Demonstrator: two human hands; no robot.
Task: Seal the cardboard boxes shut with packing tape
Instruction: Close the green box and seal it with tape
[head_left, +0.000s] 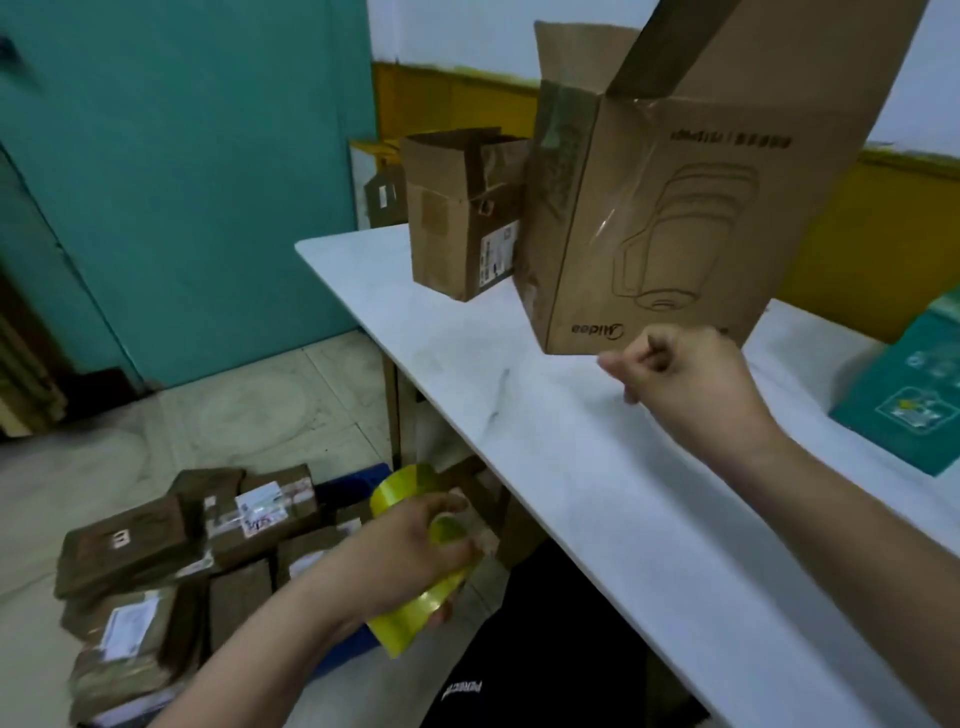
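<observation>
The Midea box (670, 223) stands just beyond the right hand (685, 379), curled on I cannot tell what; the left hand (410, 556) grips the tape roll (402, 621), farther off.

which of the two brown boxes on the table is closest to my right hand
The large Midea-printed box, just beyond the right hand. The smaller brown box stands farther back, to the large one's left.

Two open cardboard boxes, a large box (670, 223) and a small box (452, 218); one teal carton (904, 395); one counter (571, 467); one roll of yellow packing tape (402, 616); at least six brown parcels (124, 545) heaped, too blurred for more.
</observation>
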